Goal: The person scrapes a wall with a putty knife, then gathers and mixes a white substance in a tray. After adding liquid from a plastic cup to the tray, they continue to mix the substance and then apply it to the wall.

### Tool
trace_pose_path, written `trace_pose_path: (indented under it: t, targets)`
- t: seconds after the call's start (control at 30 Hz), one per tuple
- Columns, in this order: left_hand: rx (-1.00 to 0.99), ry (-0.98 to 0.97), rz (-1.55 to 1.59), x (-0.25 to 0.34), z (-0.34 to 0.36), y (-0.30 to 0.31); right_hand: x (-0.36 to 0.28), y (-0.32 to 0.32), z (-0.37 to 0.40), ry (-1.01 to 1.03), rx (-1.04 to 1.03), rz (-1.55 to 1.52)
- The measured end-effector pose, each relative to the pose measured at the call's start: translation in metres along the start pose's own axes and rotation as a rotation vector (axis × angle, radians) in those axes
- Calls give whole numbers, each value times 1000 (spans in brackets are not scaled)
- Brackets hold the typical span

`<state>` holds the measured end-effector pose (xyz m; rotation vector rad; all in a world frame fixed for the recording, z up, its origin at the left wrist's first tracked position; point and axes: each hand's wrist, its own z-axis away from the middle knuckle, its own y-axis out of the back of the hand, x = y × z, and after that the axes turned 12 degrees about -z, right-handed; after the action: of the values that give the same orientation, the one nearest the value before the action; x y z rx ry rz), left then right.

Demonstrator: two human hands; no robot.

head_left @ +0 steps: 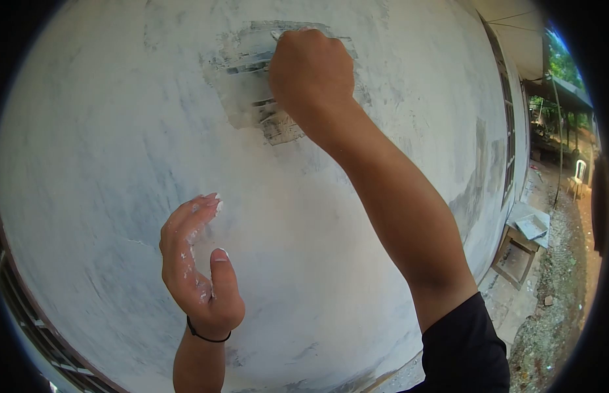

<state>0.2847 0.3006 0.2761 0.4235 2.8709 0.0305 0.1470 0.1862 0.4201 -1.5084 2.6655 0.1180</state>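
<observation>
Right arm [396, 209]: nearest, lower right rising to upper centre.
Wall [88, 131]: fills frame.
Grey patch [252, 85]: upper centre, beneath fist.
Left hand [196, 262]: lower left, fingers open, well below patch.
Right hand [311, 69]: fisted round tool [276, 33], tip poking up-left onto patch.

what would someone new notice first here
The right hand, fisted high on the pale wall, presses a flat tool against a grey, streaked patch. Below it the left hand is held open, white smears on its palm and fingers, a black band at the wrist.
</observation>
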Motion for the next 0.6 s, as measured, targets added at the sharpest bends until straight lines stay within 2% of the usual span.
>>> trace_pose_path:
  t: [0.1,0.2,0.27,0.37,0.43,0.5,0.57,0.6]
  targets:
    - [7,15,-13,-17,2,24,-62,-30,12,90,56,-146]
    - [21,98,-17,-25,11,43,-115,-28,11,95,32,-294]
    - [42,125,-50,-30,15,54,-133,-20,8,120,-192,-329]
    - [44,125,-76,-32,16,60,-128,-6,7,128,-92,-271]
    - [34,111,-94,-29,14,59,-107,16,3,58,-71,-293]
    - [26,99,-116,-26,12,58,-78,26,-6,-115,-6,-556]
    - [41,82,-93,-19,10,48,-47,34,-8,-220,41,-532]
    - [44,81,-94,-17,9,44,-28,36,-9,-267,-35,-623]
